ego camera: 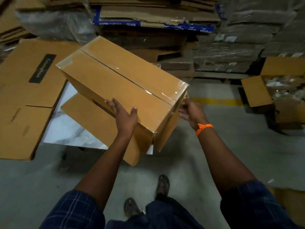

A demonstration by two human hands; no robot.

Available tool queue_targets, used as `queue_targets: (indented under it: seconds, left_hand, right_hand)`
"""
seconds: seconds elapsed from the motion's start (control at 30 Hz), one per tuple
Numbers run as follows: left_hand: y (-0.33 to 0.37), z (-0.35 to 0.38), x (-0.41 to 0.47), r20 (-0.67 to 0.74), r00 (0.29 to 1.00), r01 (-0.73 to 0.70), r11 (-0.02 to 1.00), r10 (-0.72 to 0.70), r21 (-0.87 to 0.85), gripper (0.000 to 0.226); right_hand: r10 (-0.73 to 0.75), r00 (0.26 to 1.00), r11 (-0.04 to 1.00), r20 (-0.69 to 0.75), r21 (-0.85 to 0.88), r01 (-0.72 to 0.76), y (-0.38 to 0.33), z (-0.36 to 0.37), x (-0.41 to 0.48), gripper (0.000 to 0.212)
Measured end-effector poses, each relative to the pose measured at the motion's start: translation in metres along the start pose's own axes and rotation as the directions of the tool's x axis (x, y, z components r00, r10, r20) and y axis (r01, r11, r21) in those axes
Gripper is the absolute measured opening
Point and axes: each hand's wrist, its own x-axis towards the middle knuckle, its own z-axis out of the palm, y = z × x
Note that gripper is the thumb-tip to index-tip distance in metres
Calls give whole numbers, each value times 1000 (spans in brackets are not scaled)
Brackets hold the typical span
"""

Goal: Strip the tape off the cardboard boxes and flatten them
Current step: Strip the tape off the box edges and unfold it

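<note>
The brown rectangular cardboard box (122,83) is in the middle of the frame, held tilted in the air above the grey concrete floor (222,146), and it is not yet opened up. A strip of clear glossy tape (165,94) runs along the seam of its upper face and wraps over both ends, so stripping this box looks hardly begun, though one panel at its near lower corner stands slightly away from the body. It still has its full box shape, so both peeling and flattening are left. Flattened brown cardboard sheets (24,90) lie at the left of the frame and a tall stack of flat cardboard (148,14) fills the top, which suggests other boxes are done. The left hand (123,116) braces the near long side with its fingers (112,103) straight and apart and the thumb over the top edge. The right hand (189,111), above an orange wristband (203,128), reaches to the taped right end with its fingers straight and spread, somewhat blurred, and I see nothing pinched.
</note>
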Motion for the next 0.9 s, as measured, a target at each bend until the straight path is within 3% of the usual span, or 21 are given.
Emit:
queue_targets:
  seconds: [0.1,0.2,0.3,0.4,0.47,0.57,0.73,0.9]
  left_hand:
    - [3,-4,16,53,997,-53,993,48,107,92]
    - [7,-5,26,107,993,-65,974,42,219,84]
    - [10,-3,32,124,991,-97,890,46,445,69]
    - [24,6,34,232,952,-303,701,198,646,60]
    - [42,18,36,384,893,-431,696,235,575,70]
    - [60,46,41,566,773,-566,714,286,412,57]
    - [53,61,49,587,758,-574,717,283,396,49]
    - [47,57,54,610,738,-588,719,289,371,50]
  right_hand:
    - [249,948,967,197,3,-254,-1,6,7,42]
    - [300,905,916,300,173,-361,14,23,-2,51]
    - [296,925,832,239,411,-372,22,23,-7,24]
    - [317,924,805,214,454,-381,21,19,1,6]
    - [337,911,780,236,472,-411,19,20,3,10]
    - [364,893,731,266,513,-451,17,23,6,10]
    - [308,927,752,212,543,-374,18,21,12,13]
    - [121,978,744,171,636,-204,4,10,-2,17]
